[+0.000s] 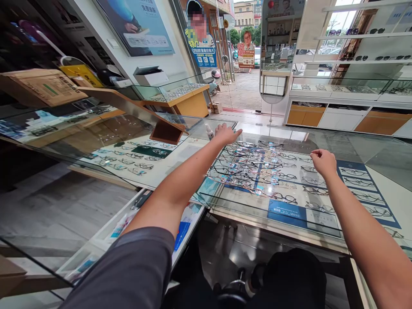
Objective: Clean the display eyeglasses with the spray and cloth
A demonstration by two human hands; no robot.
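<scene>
My left hand (228,134) is stretched out over the far side of the glass counter (222,198), palm down, with the thumb or a finger pointing right. Just left of its fingers stands a small white spray bottle (209,131), apart from the hand as far as I can see. Below and to the right of that hand, several pairs of eyeglasses (246,165) lie in rows close together on the counter. My right hand (323,162) hovers over the right part of the counter with its fingers pinched together. Anything between those fingertips is too small to make out.
More eyeglasses (360,182) show under the glass at right. A brown wooden stand (167,131) and a cardboard box (41,88) are at left. An open drawer (189,223) lies below my left arm. An oval mirror (275,81) stands beyond the counter.
</scene>
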